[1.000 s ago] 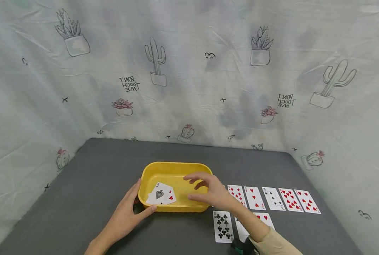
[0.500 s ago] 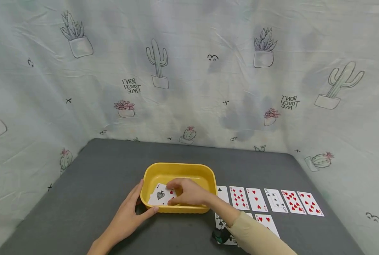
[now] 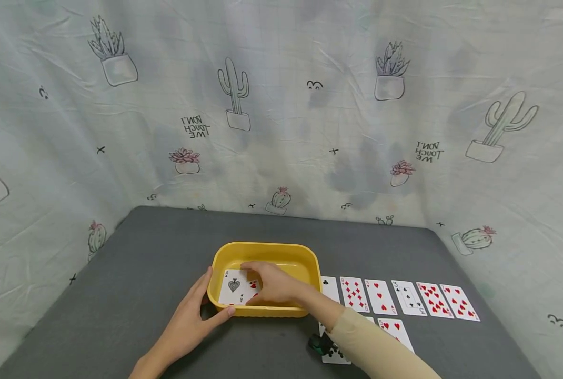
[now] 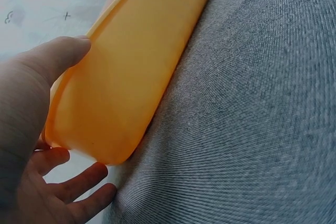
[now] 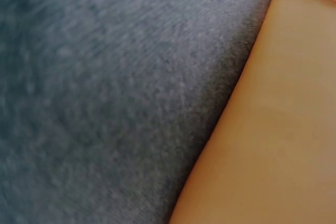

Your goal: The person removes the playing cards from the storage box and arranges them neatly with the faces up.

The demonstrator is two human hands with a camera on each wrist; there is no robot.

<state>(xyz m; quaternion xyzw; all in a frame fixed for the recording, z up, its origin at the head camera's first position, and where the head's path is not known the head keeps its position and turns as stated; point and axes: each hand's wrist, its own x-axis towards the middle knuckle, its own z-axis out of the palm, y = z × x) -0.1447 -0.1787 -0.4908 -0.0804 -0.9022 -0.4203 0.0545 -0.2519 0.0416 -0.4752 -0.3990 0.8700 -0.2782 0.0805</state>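
A yellow plastic tray (image 3: 267,311) stands on the grey table with playing cards (image 3: 234,285) overlapping in its left part, the ace of spades on top and red hearts showing beside it. My left hand (image 3: 189,316) holds the tray's left end, thumb on the front rim and fingers along the outer side; the left wrist view shows this thumb (image 4: 68,53) at the rim. Inside the tray, my right hand (image 3: 277,284) spans the cards' right side between thumb and fingers and covers part of them. The right wrist view shows the tray's outer wall, not the right hand.
A row of face-up cards (image 3: 381,296) lies right of the tray. More cards (image 3: 396,331) lie in front of it, partly hidden by the right sleeve (image 3: 371,342) and a dark wrist device (image 3: 320,343). A cactus-print curtain (image 3: 281,105) hangs behind the table.
My right hand has moved left and down from above the tray onto the cards. The ace of spades has turned straighter and the cards lie more squarely. My left hand stays at the tray.
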